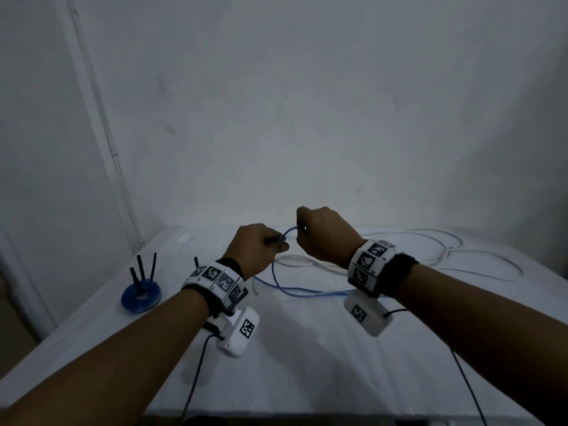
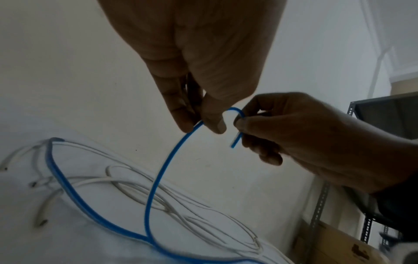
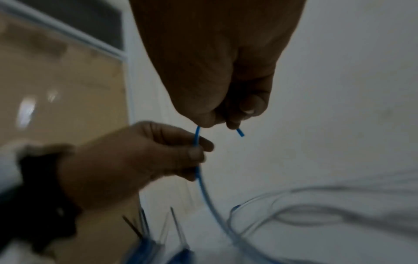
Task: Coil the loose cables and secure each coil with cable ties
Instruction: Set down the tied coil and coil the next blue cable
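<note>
Both hands are raised over the table (image 1: 307, 348), the right hand (image 1: 322, 233) pinching the blue cable (image 2: 158, 178) near its free end and the left hand (image 1: 258, 250) pinching it just beside, apparently to bend a first loop, while the white cables (image 1: 430, 247) lie loose behind.

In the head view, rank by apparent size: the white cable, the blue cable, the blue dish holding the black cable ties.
1. white cable
2. blue cable
3. blue dish
</note>
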